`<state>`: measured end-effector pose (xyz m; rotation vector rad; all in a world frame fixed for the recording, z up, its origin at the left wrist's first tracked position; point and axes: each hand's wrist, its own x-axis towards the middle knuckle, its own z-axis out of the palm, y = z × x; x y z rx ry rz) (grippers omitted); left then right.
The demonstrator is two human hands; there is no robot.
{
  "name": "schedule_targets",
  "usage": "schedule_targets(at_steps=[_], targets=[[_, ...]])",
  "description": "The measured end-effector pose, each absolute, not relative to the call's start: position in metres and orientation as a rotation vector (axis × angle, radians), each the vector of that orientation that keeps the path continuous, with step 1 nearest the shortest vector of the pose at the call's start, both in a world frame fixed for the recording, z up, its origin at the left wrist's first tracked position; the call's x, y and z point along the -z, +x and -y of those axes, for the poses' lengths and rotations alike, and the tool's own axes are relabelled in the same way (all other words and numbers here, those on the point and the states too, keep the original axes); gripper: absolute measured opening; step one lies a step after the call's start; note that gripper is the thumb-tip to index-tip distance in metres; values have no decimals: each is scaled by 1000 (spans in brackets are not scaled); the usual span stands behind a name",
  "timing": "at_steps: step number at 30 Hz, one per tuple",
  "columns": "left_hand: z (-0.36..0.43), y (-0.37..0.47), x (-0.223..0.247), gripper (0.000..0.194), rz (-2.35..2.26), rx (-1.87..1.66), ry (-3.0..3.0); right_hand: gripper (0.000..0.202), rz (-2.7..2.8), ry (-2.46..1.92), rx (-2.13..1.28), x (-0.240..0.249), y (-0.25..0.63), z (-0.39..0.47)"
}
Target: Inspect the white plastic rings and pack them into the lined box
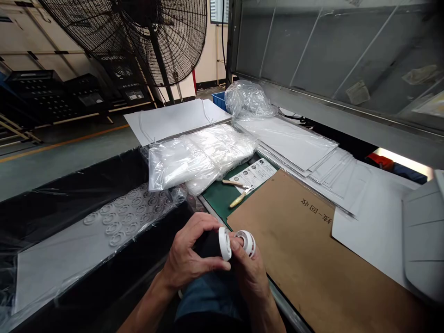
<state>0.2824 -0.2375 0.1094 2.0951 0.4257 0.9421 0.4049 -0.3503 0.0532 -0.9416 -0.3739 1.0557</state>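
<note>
My left hand [189,252] grips a white plastic ring [225,243] on edge between thumb and fingers. Close beside it, my right hand [251,273] is closed on another white ring [248,243], with a fingertip poking into its opening. Both hands meet low in the middle of the view, above my lap and by the table's near edge. To the left, several similar rings [128,216] lie in rows on a white sheet, inside a box [163,249] lined with black and clear plastic.
Brown cardboard [287,231] covers the near table. Cutting pliers [239,199] rest on the green mat [217,196] by a label sheet [258,173]. Clear plastic bags [204,152] and stacked white sheets [291,143] lie farther back. A large fan [138,37] stands at back left.
</note>
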Motion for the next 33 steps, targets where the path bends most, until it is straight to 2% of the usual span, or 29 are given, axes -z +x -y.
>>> schedule_targets(at_steps=[14,20,24,26,30,33], targets=[[240,282,-111,57,-519,-891,2007,31,477,-994,-1043,-53,408,353],[241,282,-108,43,-511,-913,2183,43,567,-1167,-939,-63,412,356],[243,286,-105,29,-511,-939,2342,41,495,-1308,-929,-78,409,354],[244,289,-104,24,-488,-937,2363,46,468,-1378,-973,-86,405,353],[243,289,-107,24,-574,-883,2252,72,460,-1355,-1026,-93,397,355],[241,286,-109,31,-622,-868,2187,68,445,-1224,-994,-87,398,360]])
